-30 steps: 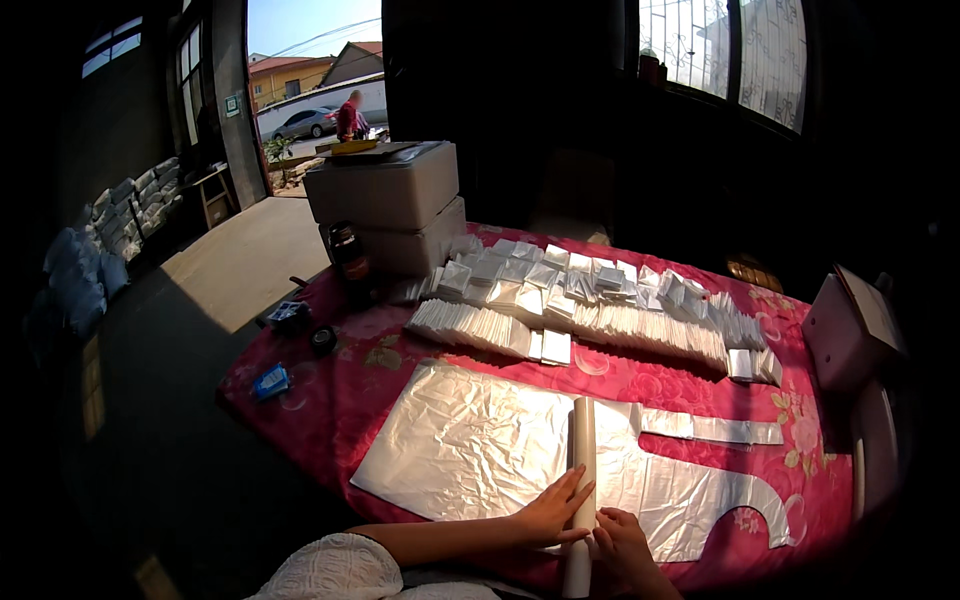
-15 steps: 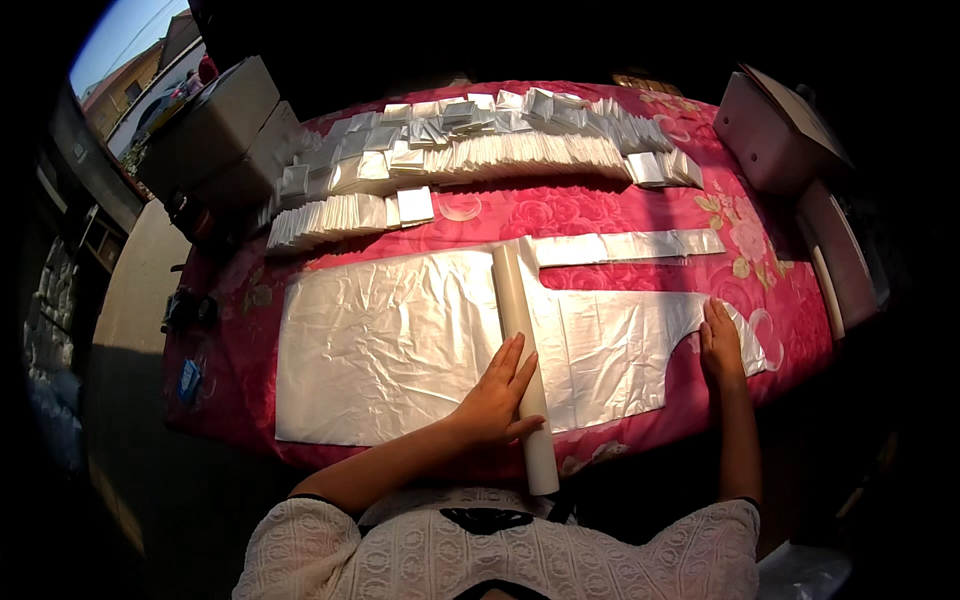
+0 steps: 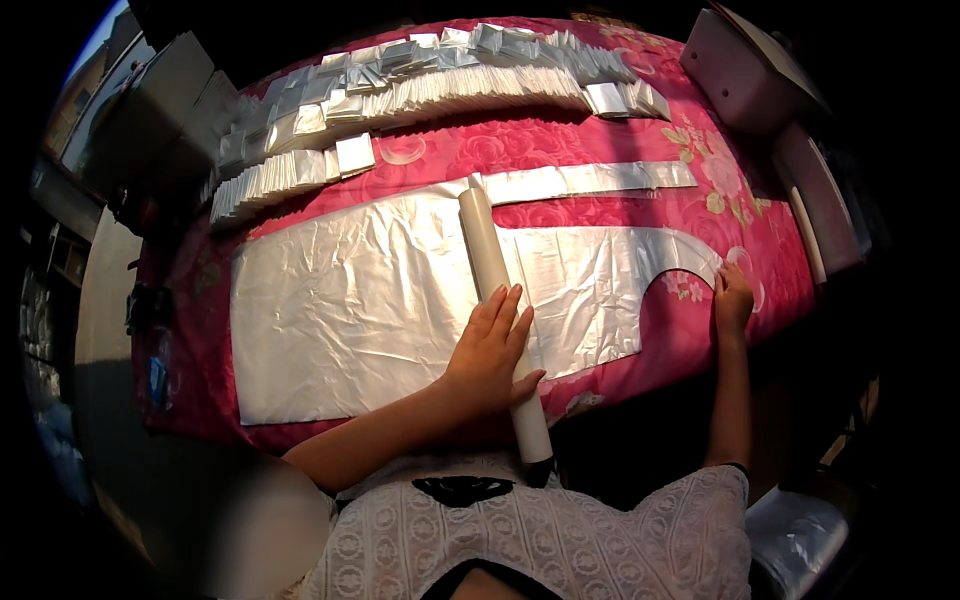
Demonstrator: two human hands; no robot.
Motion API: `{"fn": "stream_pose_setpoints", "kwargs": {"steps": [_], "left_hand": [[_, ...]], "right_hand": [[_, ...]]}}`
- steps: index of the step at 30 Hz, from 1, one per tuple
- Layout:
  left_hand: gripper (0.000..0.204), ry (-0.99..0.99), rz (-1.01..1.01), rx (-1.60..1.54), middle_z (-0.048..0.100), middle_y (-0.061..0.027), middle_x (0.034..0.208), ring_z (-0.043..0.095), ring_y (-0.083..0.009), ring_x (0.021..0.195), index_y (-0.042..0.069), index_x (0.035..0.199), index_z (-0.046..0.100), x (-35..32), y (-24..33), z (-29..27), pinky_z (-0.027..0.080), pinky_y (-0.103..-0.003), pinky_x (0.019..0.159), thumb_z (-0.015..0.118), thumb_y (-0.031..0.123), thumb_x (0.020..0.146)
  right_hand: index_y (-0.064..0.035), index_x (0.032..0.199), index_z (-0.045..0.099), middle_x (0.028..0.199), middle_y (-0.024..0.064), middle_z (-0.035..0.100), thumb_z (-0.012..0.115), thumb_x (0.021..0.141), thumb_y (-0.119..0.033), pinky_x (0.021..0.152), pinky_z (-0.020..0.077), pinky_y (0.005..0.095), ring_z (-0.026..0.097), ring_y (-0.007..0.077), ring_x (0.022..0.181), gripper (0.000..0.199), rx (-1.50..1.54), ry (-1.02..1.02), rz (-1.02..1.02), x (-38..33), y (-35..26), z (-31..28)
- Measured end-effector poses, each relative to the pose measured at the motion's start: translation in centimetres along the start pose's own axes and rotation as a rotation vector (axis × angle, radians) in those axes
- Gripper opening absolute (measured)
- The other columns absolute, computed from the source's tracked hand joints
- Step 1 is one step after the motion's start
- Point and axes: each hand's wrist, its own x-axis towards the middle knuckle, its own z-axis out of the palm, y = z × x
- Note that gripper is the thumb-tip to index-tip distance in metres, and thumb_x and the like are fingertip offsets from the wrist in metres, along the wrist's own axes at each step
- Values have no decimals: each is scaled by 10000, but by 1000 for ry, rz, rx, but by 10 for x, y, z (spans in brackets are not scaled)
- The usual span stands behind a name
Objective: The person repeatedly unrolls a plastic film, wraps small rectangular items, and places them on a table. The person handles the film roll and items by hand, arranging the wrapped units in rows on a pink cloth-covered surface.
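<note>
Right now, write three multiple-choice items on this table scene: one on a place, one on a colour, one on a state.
1. Where does the left hand rest?
A. on the white tube
B. on a box
C. on the floor

2. What colour is the tablecloth?
A. blue
B. pink-red floral
C. plain white

3. How does the silvery sheet lie?
A. rolled up
B. hanging off the table
C. spread flat, wrinkled

Answers: 1 A, the palm lies across the tube; 2 B, roses show between the stacks; 3 C, it is open on the cloth, the right hand at its cut edge.
</note>
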Motion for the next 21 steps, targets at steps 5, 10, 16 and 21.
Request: {"fn": "stream_pose_setpoints", "kwargs": {"steps": [5,10,16,21], "left_hand": [[727,30,36,-123,194,-283,1404,158,-425,1320,-63,1278,376,1,0,0,176,-504,1066,633,374,757],[507,81,45,-819,422,-168,1311,412,-285,1211,10,1268,390,-7,15,-18,365,-385,983,593,197,843],[385,-291,-589,-1682,566,-99,1072,566,-169,992,0,1164,484,-10,-6,-34,479,-279,833,543,277,903],[166,-336,-694,-1450,650,-90,850,637,-167,777,15,885,599,-58,-58,-58,520,-294,719,615,177,849]], "right_hand": [[-44,765,573,831,98,637,688,689,-94,688,475,363,618,269,768,147,115,0,-40,7,-69,-30],[-71,729,542,625,60,582,681,699,-97,527,437,338,569,211,534,145,235,-177,-122,-13,-191,-56],[-46,861,532,693,113,612,659,750,-132,559,489,362,618,291,626,189,799,-609,-325,-71,-299,-67],[-51,892,550,788,102,620,654,764,-180,637,483,374,612,291,733,210,947,-603,-550,-84,-317,-81]]}}
